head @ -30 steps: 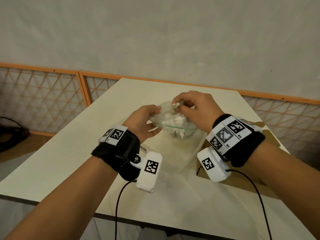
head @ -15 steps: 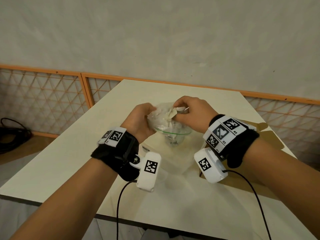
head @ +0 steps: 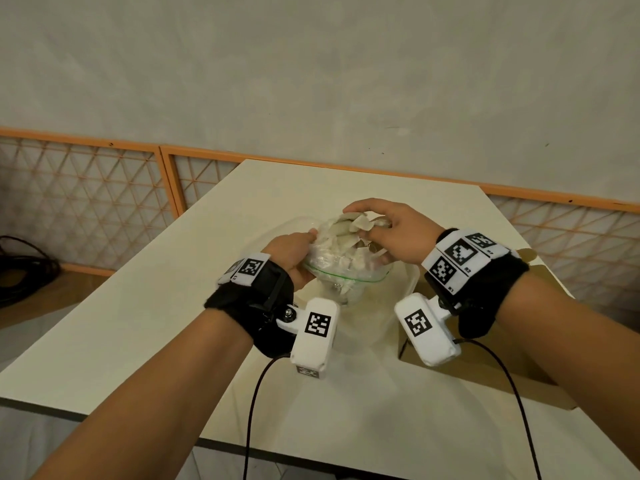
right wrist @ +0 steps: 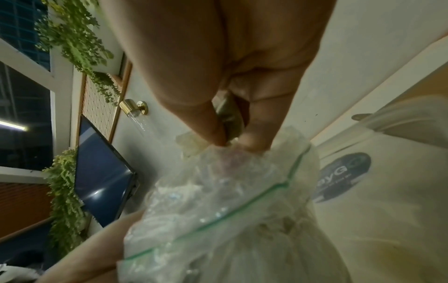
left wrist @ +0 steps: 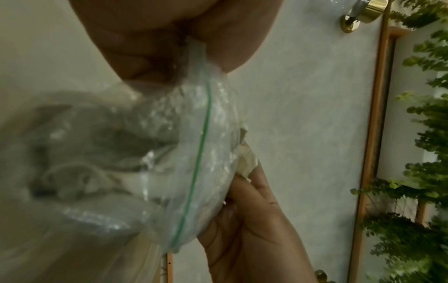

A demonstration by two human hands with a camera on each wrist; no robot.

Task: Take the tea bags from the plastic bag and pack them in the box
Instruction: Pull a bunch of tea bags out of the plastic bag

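Note:
A clear zip plastic bag with a green seal line is held above the table between both hands. My left hand pinches the bag's rim on the left. My right hand grips a bunch of pale tea bags sticking out of the bag's mouth. In the right wrist view, thumb and fingers pinch a tea bag at the bag's opening. The brown cardboard box lies on the table under my right forearm, mostly hidden.
The cream table stretches left and back. An orange-framed lattice fence stands behind it against a pale wall. Black cables lie on the floor at the left. Wrist-camera cords hang over the table's front edge.
My right hand has lifted a bunch of tea bags higher out of the bag's mouth. Both hands and the bag have risen slightly.

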